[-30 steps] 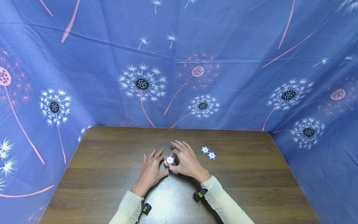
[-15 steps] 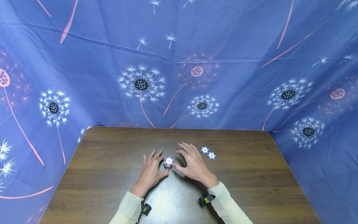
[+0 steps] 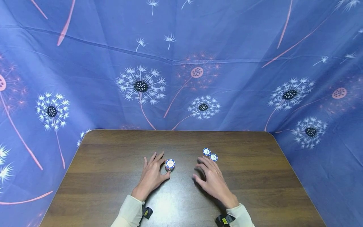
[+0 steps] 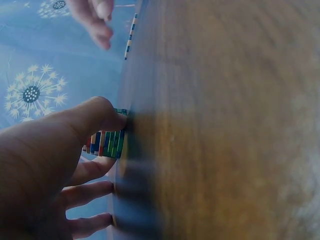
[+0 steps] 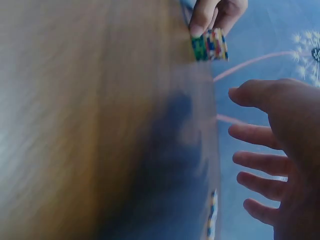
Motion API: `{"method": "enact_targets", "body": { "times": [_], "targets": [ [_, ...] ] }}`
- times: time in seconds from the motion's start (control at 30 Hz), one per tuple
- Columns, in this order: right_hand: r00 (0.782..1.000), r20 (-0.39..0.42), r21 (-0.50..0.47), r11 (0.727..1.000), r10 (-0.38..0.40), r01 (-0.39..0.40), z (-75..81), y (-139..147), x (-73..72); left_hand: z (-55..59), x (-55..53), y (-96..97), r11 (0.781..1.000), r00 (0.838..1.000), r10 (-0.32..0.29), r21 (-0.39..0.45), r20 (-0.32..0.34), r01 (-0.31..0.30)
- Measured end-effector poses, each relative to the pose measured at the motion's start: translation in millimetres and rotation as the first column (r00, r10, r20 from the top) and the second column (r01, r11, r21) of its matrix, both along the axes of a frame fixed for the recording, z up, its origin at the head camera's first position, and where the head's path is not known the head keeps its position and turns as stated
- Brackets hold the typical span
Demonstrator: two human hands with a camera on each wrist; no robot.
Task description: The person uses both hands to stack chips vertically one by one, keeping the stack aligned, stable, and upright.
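A stack of poker chips (image 3: pixel 170 164) stands on the table, topped by a blue-and-white one. My left hand (image 3: pixel 151 177) pinches the stack low down between thumb and forefinger, its other fingers spread on the tabletop. Side-on in the left wrist view, the stack (image 4: pixel 111 144) has green chips at the bottom, with red, blue and white ones higher up. To the right, my right hand (image 3: pixel 214 180) holds nothing; its fingers are loosely bent. Just beyond its fingertips lie two loose blue-and-white chips marked 10, a left one (image 3: pixel 206 152) and a right one (image 3: pixel 214 157).
The brown wooden table (image 3: pixel 113 145) ends at a blue cloth (image 3: pixel 175 91) with a dandelion print, which hangs behind and at both sides. A bright patch of glare lies on the tabletop between the forearms.
My right hand has let go of the chip stack and moved right, close to the two loose chips. The left hand stays at the stack. The head view has shifted slightly.
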State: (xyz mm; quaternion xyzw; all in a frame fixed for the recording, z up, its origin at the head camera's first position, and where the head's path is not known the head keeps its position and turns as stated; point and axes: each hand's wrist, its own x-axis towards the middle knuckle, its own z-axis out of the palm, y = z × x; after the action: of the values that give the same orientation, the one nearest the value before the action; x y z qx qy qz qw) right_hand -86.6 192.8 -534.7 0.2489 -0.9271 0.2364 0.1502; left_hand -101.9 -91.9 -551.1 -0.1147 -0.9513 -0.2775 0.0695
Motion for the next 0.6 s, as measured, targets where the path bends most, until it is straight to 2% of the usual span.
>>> {"method": "enact_targets", "body": {
  "times": [0.3,0.43,0.6],
  "targets": [
    [0.994,-0.045,0.017,0.995,-0.102,0.103,-8.6,40,9.0,-1.0,0.0,-0.9,1.000,1.000,0.001,-0.002,0.004,-0.001],
    [0.989,-0.057,0.026,0.990,-0.134,0.135,-7.4,55,5.3,-0.6,-0.1,-0.8,1.000,1.000,0.001,0.000,0.006,-0.001],
    [0.986,-0.057,0.036,0.987,-0.157,0.159,-4.4,69,-6.3,-0.7,-0.2,-0.8,1.000,1.000,0.000,0.001,-0.001,0.000]
  ]
}}
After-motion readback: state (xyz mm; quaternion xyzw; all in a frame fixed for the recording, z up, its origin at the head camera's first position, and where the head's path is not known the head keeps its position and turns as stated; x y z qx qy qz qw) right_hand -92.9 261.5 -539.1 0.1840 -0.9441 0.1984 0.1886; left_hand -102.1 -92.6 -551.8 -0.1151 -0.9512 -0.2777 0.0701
